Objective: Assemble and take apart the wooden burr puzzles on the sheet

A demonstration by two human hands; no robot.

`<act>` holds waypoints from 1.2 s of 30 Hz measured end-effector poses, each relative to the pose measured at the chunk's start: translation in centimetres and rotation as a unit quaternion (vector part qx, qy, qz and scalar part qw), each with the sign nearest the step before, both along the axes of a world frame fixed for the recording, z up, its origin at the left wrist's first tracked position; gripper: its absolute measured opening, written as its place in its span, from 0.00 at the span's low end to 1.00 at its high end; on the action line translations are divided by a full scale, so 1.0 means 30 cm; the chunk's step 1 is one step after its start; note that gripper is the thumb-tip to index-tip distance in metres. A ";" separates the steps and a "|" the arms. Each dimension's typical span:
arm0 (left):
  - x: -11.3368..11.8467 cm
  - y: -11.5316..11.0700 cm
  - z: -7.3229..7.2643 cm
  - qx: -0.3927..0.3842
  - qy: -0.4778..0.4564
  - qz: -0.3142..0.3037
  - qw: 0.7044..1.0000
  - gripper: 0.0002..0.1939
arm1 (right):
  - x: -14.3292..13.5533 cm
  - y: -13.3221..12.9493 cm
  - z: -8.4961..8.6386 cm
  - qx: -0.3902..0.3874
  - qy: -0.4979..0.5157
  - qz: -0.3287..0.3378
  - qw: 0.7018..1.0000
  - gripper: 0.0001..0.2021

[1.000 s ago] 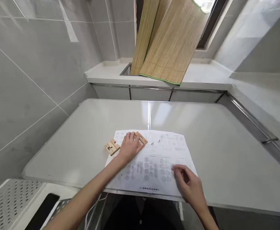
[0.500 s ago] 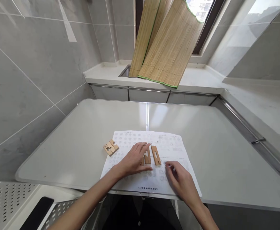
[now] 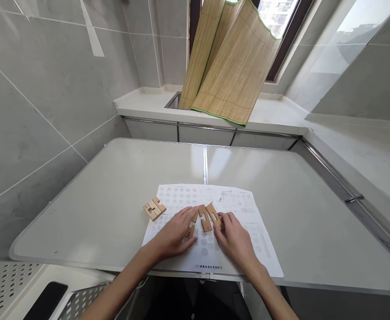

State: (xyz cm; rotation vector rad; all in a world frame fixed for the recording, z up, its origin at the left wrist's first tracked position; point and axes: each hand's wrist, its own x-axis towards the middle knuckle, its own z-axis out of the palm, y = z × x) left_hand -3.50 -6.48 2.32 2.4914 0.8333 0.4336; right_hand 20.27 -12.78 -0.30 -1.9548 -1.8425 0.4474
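My left hand [image 3: 176,233] curls round a notched wooden puzzle piece [image 3: 191,227], thumb at its near end and fingers at the far end, hiding part of it. With thumb and fingers my right hand [image 3: 235,238] grips the near end of a slotted wooden puzzle piece [image 3: 214,214], which lies tilted. Between the hands lies another wooden piece [image 3: 205,220] with a side notch, touched by neither hand. Beneath them all is a printed sheet of small diagrams [image 3: 208,249]. A group of wooden pieces [image 3: 154,209] sits together at the sheet's left edge.
The pale table [image 3: 301,213] has a seam down its middle. A perforated white rack [image 3: 4,284] holding a black phone [image 3: 46,302] stands at the lower left. Behind the table, a bamboo mat [image 3: 231,75] leans on the white counter [image 3: 141,102].
My left hand has moved left with the notched piece, uncovering the middle piece. My right hand has moved in and taken hold of the slotted piece, which now slants more.
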 end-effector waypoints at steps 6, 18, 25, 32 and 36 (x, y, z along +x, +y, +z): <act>0.002 -0.021 -0.007 0.038 0.036 0.128 0.990 0.22 | 0.004 0.010 0.006 0.001 -0.011 0.000 1.000 0.07; -0.003 -0.019 -0.020 -0.035 0.020 0.211 0.977 0.16 | 0.020 0.019 0.035 0.018 0.117 -0.026 0.993 0.15; 0.028 -0.040 0.044 -0.354 -0.200 0.200 0.891 0.23 | -0.043 0.032 0.022 0.048 0.329 -0.029 0.943 0.17; 0.069 -0.051 0.003 -0.413 -0.260 0.184 0.853 0.23 | -0.093 0.023 -0.007 0.084 0.328 -0.025 0.941 0.17; 0.068 -0.053 -0.018 -0.404 -0.262 0.183 0.857 0.22 | -0.102 0.004 -0.008 0.107 0.293 -0.030 0.950 0.18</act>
